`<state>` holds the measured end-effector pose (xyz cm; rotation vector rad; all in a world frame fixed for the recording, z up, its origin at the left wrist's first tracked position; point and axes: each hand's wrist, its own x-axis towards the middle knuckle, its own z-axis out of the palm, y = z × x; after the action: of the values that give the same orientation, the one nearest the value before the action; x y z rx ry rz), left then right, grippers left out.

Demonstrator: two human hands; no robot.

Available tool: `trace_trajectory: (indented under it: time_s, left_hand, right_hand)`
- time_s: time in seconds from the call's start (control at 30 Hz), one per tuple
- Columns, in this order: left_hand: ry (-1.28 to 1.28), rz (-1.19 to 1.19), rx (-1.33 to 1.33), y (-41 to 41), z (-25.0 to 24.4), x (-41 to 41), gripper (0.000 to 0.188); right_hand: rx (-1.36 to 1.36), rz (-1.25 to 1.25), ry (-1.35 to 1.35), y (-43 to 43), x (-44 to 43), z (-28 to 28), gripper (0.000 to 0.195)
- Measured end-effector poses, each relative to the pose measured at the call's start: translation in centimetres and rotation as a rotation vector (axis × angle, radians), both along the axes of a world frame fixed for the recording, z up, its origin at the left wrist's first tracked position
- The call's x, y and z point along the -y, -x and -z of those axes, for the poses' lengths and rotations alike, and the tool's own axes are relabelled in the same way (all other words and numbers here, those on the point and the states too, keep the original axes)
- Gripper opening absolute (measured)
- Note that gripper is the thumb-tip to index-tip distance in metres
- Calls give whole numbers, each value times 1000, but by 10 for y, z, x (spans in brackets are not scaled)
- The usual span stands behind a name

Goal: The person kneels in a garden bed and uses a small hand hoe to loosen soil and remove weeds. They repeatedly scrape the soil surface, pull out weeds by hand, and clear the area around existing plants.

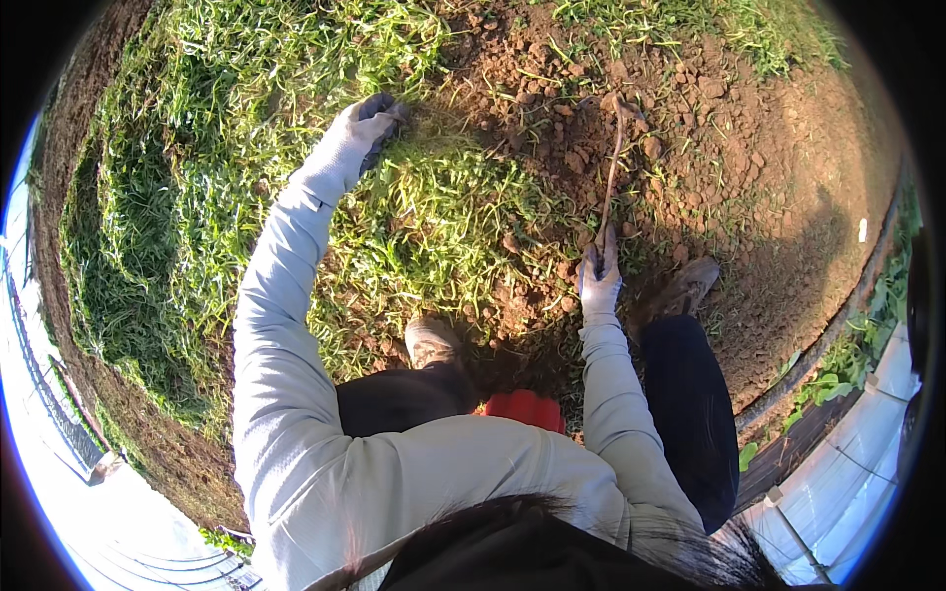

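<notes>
My left hand point(378, 127), in a white glove with a dark palm, is closed over the grass at the upper middle. A blurred, thin-bladed clump of grass point(436, 137) extends from its fingertips; the grip itself is partly hidden. In my right hand point(600, 277), also gloved, is the handle of a long-necked hand hoe point(615, 159). The hoe's thin shaft points away from me, and its head rests among broken soil clods point(576, 159). Between the hands lies a patch of cut or uprooted green grass point(443, 229).
Thick heaps of grass point(148, 244) cover the ground on the left. Bare brown soil point(776, 155) stretches to the right, up to a dark edging point(813, 354) with leafy plants point(828, 388) and plastic sheeting point(850, 458) beyond. My shoes point(430, 341) flank a red object point(525, 410) below me.
</notes>
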<state>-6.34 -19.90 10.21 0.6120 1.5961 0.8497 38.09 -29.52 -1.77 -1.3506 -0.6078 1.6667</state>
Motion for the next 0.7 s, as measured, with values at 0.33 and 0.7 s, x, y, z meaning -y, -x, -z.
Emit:
trace_trajectory:
  time_s: [0.33, 0.7]
  left_hand:
    - [-542, -158, -1448, 370, -148, -86, 87]
    - [-419, 987, -1759, -26, 31, -116, 72]
  right_hand:
    - [141, -112, -51, 21, 4, 8, 75]
    - [-101, -24, -94, 43, -30, -50, 50]
